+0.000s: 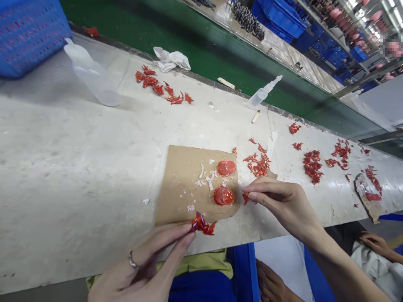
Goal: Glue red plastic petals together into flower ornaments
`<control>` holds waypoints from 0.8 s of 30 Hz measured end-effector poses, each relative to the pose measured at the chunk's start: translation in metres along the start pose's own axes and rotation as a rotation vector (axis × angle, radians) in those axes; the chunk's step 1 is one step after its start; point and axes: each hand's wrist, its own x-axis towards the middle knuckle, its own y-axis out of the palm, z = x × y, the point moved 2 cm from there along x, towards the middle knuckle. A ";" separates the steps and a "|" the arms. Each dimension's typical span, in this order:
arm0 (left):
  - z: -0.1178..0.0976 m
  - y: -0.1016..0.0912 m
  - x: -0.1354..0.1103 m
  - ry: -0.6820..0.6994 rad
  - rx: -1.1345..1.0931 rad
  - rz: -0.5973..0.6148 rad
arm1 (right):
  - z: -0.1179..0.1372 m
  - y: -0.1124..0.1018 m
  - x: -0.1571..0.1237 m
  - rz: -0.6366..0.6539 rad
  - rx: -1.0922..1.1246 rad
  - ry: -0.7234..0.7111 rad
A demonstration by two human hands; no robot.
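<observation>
Left hand (141, 264) pinches a spiky cluster (200, 224); right hand (288, 203), a red piece (245, 199).

A long white worktable (78, 188) crosses the room from left to right, and its surface is stained in many places. Along its far side runs a green band (204, 46) (perhaps it is a conveyor, I cannot tell). Beyond it stands a second bench (289, 58), with blue crates (280, 19) behind. At the far right, bright lamps (395, 16) shine above a metal bar (362, 82) and a pale panel (371, 102). The near-left floor (37, 295) is grey.
</observation>
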 end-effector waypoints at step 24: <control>-0.009 0.015 0.009 -0.222 -0.004 0.020 | 0.017 0.015 0.015 0.147 -0.246 -0.282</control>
